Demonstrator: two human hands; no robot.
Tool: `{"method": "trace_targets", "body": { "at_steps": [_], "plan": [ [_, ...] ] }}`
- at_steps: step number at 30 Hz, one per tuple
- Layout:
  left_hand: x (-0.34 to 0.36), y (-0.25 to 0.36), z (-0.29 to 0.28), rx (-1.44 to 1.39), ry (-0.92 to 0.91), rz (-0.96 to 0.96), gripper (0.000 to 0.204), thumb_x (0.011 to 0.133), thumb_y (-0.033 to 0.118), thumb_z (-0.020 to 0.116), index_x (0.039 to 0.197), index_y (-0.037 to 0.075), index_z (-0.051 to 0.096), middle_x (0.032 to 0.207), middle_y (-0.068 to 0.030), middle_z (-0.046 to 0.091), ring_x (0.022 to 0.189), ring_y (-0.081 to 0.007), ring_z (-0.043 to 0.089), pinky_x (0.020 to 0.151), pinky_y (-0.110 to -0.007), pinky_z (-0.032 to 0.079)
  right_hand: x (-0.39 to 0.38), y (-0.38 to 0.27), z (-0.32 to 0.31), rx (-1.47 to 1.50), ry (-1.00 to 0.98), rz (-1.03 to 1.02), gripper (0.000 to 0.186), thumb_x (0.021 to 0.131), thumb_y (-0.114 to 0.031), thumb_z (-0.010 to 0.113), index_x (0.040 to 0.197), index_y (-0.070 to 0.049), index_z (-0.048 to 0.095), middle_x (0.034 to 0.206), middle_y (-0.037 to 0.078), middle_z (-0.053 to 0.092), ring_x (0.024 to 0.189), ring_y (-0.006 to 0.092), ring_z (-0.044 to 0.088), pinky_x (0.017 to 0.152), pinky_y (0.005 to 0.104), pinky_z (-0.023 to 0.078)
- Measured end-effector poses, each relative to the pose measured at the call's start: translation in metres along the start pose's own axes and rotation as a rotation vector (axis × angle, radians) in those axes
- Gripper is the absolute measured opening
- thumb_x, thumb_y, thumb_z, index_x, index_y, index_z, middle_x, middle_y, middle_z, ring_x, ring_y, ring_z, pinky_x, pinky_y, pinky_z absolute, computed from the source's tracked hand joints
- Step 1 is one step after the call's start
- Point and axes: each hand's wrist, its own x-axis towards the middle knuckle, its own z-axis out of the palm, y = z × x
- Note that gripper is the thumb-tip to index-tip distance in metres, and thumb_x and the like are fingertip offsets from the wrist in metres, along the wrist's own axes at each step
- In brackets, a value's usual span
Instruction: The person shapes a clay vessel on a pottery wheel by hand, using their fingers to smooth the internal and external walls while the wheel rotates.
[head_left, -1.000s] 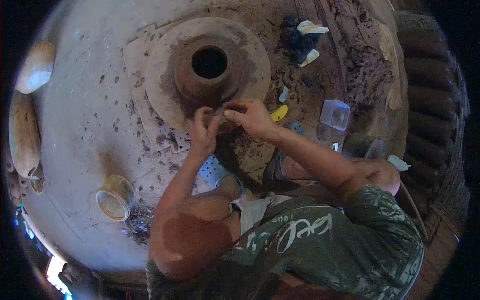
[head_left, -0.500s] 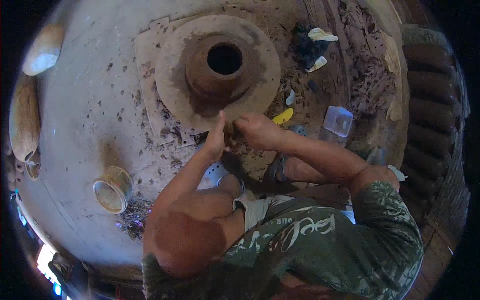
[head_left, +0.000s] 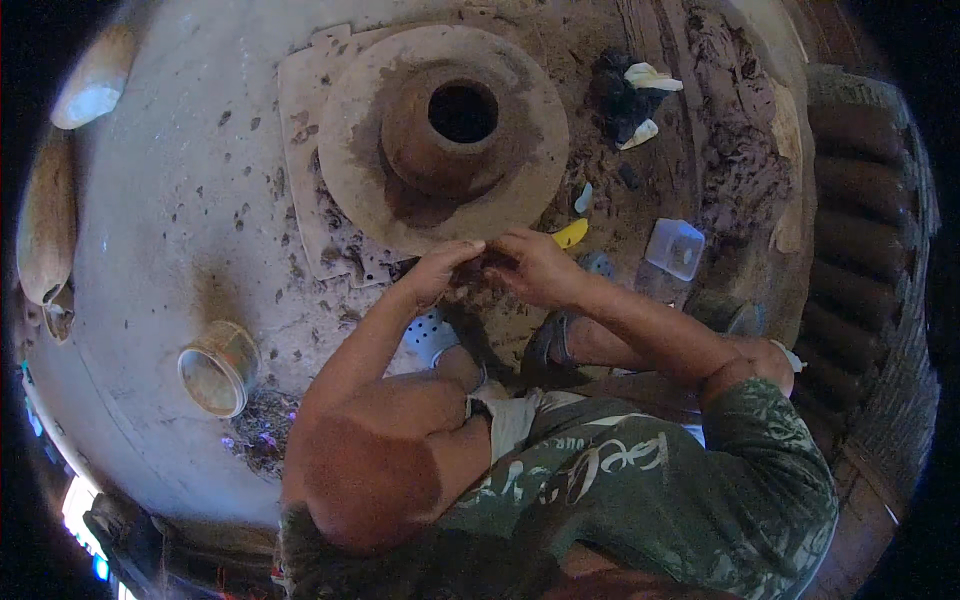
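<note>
A brown clay pot [head_left: 425,150] with a round dark mouth stands on a wide round disc [head_left: 350,160], whose surface has damp patches around the pot's base. At the disc's near edge my two hands meet, fingertips close together. My left hand [head_left: 445,272] is closed, its fingers pressed together and pointing toward the right hand. Curled in toward it, my right hand [head_left: 537,270] is closed too. Something small and dark brown shows between them, too hidden to name. Neither hand touches the pot.
Right of the disc lie a yellow curved piece [head_left: 571,233], a pale oval piece [head_left: 583,197] and a clear plastic box [head_left: 675,249]. Wet clay [head_left: 745,150] spreads beyond. A bucket [head_left: 218,370] stands at left, and flat board [head_left: 305,190] lies under the disc.
My left hand has gone from upright and flat to bent over toward the right hand. My right hand has shifted slightly right, its fingers turned toward the left. The pot stays on the disc.
</note>
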Motion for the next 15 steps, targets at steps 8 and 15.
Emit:
{"method": "trace_targets", "body": {
  "at_steps": [8,15],
  "plan": [
    [0.005,-0.009,0.019,0.232,0.087,0.164,0.038,0.097,0.029,0.067,0.124,0.002,0.063,0.108,-0.0053,0.067,0.098,-0.0147,0.062,0.081,-0.033,0.053,-0.001,0.011,-0.007,0.030,-0.008,-0.016,0.020,0.088,-0.010,0.070,0.106,-0.002,0.073,0.097,0.022,0.070,0.095,0.0418,0.069,0.083,0.0487,0.056],
    [0.019,0.006,-0.012,0.195,0.698,0.646,0.041,0.090,0.028,0.076,0.115,-0.002,0.063,0.103,-0.0107,0.068,0.095,-0.0225,0.064,0.084,-0.036,0.051,0.021,0.022,-0.017,0.160,0.325,0.372,0.026,0.093,-0.016,0.072,0.113,0.000,0.071,0.098,0.015,0.074,0.089,0.0213,0.071,0.079,0.0390,0.056]
  ]
}}
